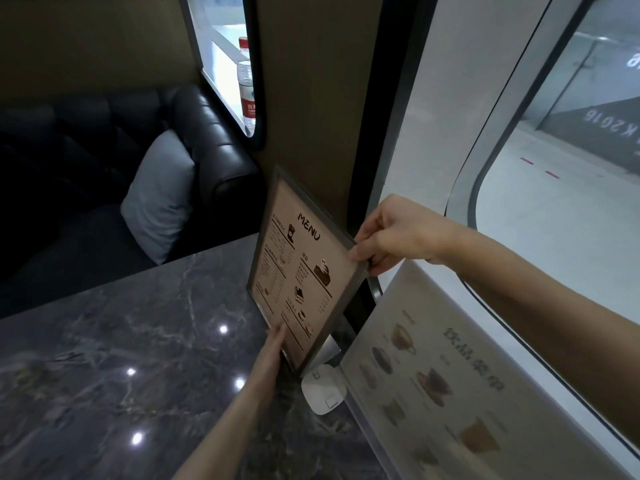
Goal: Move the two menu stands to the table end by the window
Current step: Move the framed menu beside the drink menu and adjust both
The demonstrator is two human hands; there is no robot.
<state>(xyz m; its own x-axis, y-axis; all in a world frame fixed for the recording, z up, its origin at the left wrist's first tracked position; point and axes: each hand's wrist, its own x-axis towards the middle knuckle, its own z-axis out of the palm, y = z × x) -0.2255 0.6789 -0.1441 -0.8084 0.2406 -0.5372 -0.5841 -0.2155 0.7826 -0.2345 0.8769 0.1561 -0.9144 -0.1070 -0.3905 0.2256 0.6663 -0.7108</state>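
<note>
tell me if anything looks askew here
The framed menu stand is tilted, held by the right hand at its top corner and the left hand at its lower edge. Nothing looks spilled or damaged.

dark grey marble table [121,358] with a glossy top, and on it by the window edge stand a framed menu stand [304,268], a second pale drinks menu stand [426,386] and a small white box [323,393] between them

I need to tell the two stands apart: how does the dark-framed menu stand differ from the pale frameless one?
The dark-framed menu stand reads "MENU" and is gripped by the left hand and right hand; the pale frameless menu stand shows cups and nobody holds it. It sits nearer the camera. Both are by the window.
</note>
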